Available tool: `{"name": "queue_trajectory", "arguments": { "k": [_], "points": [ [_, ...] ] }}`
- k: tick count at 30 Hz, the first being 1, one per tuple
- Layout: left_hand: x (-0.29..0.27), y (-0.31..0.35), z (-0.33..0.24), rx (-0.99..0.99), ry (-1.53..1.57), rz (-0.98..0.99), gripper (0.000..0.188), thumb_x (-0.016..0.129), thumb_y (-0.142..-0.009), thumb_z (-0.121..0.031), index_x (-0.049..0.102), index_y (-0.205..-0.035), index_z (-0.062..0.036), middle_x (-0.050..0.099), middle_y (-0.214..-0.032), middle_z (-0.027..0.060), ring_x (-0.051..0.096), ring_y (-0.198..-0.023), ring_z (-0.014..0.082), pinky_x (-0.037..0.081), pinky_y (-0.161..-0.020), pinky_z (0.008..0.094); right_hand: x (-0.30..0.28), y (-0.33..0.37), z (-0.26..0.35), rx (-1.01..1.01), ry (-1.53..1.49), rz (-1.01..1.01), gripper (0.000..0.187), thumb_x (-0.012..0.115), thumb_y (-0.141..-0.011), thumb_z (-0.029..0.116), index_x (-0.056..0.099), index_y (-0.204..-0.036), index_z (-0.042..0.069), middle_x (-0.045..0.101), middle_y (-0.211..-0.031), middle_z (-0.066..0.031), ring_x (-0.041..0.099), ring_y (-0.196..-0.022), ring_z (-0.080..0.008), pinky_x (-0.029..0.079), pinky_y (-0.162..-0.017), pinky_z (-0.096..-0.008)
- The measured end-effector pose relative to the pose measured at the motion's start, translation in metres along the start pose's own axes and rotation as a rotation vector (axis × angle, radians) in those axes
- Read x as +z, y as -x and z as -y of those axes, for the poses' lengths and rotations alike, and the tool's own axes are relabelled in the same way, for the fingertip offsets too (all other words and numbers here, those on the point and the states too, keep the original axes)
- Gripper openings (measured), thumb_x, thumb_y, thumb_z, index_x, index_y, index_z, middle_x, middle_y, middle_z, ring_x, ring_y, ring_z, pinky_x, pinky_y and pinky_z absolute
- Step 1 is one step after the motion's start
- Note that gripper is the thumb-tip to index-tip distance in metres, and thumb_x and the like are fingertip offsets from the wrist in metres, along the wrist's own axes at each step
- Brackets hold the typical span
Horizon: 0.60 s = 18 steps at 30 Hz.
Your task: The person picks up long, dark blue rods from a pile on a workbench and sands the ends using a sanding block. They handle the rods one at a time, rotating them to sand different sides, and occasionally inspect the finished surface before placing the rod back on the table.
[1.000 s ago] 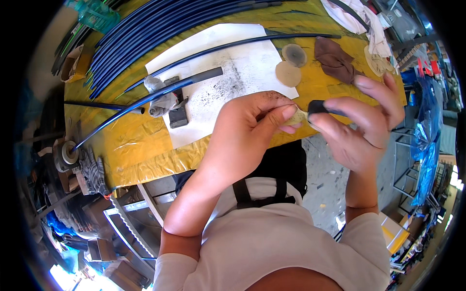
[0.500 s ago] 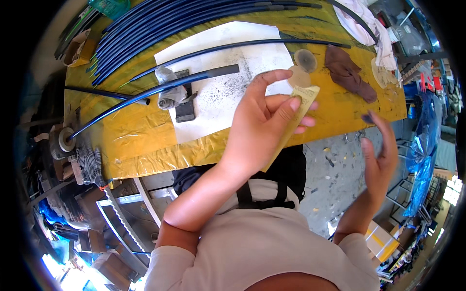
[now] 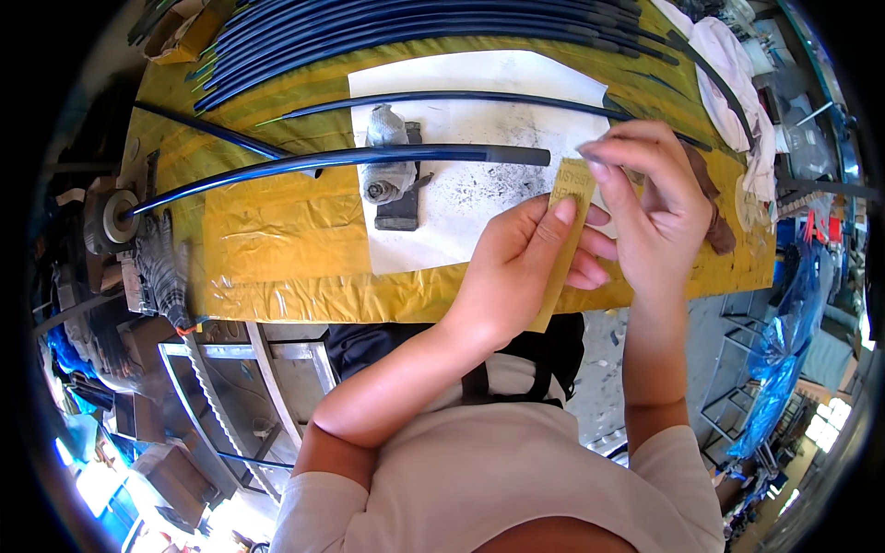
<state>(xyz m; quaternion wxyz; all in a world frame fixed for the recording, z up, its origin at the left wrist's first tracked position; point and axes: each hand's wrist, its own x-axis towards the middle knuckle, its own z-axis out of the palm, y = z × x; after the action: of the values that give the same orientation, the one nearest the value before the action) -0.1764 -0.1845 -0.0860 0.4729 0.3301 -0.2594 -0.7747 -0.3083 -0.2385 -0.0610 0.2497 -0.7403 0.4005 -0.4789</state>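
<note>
My left hand point(image 3: 516, 267) is closed on a folded yellow strip of sandpaper point(image 3: 556, 295), thumb flat on its face. My right hand point(image 3: 659, 207) is raised beside the strip's upper end. Its thumb and forefinger come together in a pinch, and whatever sits between them is too small to tell. Just left of the strip's top ends a glossy blue rod point(image 3: 304, 164) with a dark tip. It rests across a grey cloth-wrapped support point(image 3: 387, 166) on a black block point(image 3: 398, 212). The rod's far left end meets a round pale wheel-like piece point(image 3: 112, 223).
Many similar blue rods point(image 3: 415, 32) lie along the table's back. Another blue rod point(image 3: 442, 95) crosses a white sheet point(image 3: 479, 221) speckled with dark dust. A brown cloth point(image 3: 721, 235) lies behind my right hand. Yellow film point(image 3: 267, 295) covers the tabletop.
My right hand has come in from the right to the strip's upper end. The view has shifted, so the table's contents appear farther right. My left hand keeps the sandpaper.
</note>
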Motion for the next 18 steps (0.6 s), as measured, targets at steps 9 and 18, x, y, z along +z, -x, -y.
{"name": "queue_trajectory", "arguments": {
  "k": [9, 18],
  "points": [
    [-0.017, -0.014, 0.007, 0.077, 0.014, -0.117, 0.030, 0.037, -0.099, -0.021, 0.053, -0.095, 0.0034, 0.060, -0.079, 0.0081, 0.059, -0.068, 0.0115, 0.051, -0.064, 0.0242, 0.019, -0.011, -0.011, -0.272, 0.503, 0.162, 0.036, 0.076, -0.055, 0.014, 0.068, -0.090, 0.009, 0.063, -0.092, -0.0046, 0.057, -0.090, -0.0232, 0.042, -0.081, -0.0378],
    [-0.020, -0.016, 0.012, 0.064, 0.046, -0.142, 0.030, 0.038, -0.099, -0.021, 0.052, -0.091, 0.0038, 0.057, -0.073, 0.0078, 0.058, -0.061, 0.0119, 0.052, -0.058, 0.0250, 0.024, -0.014, -0.016, -0.316, 0.502, 0.236, 0.026, 0.074, -0.059, 0.013, 0.065, -0.083, 0.006, 0.062, -0.080, -0.0044, 0.058, -0.082, -0.0221, 0.042, -0.085, -0.0403]
  ]
}}
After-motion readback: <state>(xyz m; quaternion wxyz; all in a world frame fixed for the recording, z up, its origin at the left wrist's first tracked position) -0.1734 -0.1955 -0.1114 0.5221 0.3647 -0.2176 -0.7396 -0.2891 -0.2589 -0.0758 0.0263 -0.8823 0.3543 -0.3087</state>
